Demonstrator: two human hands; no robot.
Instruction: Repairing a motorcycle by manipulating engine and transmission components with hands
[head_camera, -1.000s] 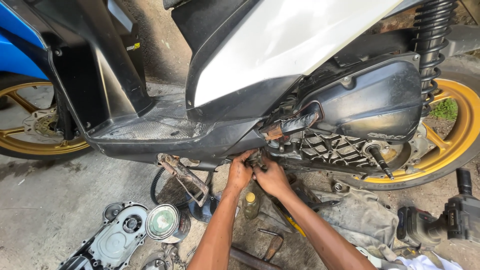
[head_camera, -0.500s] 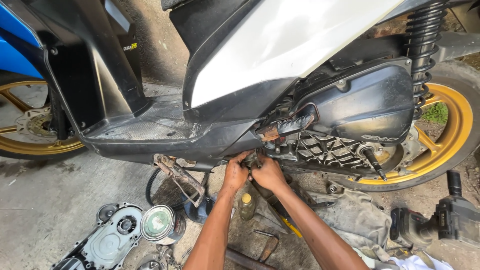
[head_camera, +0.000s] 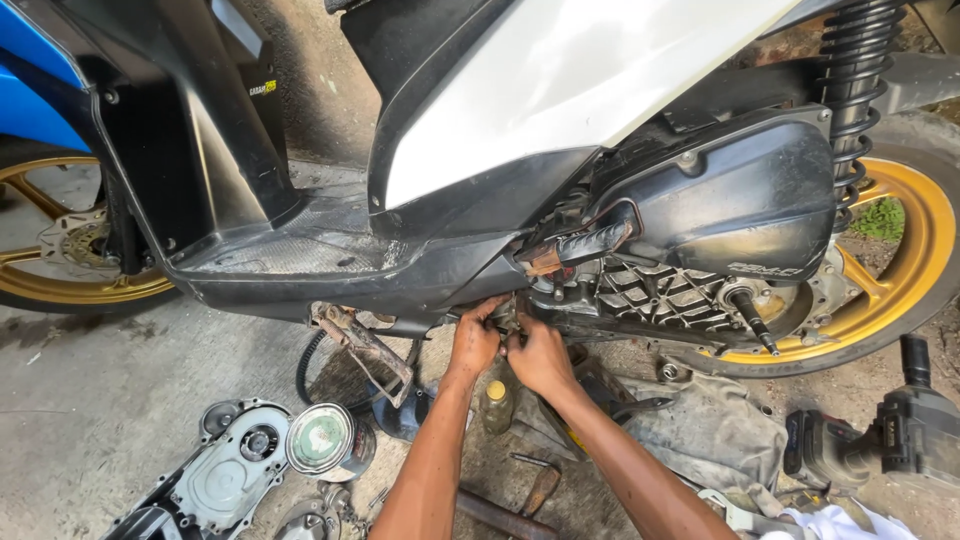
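A scooter with white and black body panels (head_camera: 560, 90) stands side-on before me, its gold rear wheel (head_camera: 900, 270) at the right. My left hand (head_camera: 476, 340) and my right hand (head_camera: 538, 352) are pressed together under the footboard (head_camera: 300, 262), at the front lower edge of the open engine case (head_camera: 660, 295). The fingers of both hands curl around a small part there. That part is hidden by the fingers, so I cannot tell what it is. Both forearms reach up from the bottom of the view.
A removed engine cover (head_camera: 225, 475) and a round metal part (head_camera: 322, 440) lie on the concrete at lower left. A small yellow-capped bottle (head_camera: 497, 405) stands below my hands. A cordless impact wrench (head_camera: 880, 440) lies at the right, near a dirty cloth (head_camera: 700, 430). The kickstand (head_camera: 365, 345) hangs left.
My view has shifted slightly left and down. Both hands stay at the same spot under the scooter, with only small finger movement.
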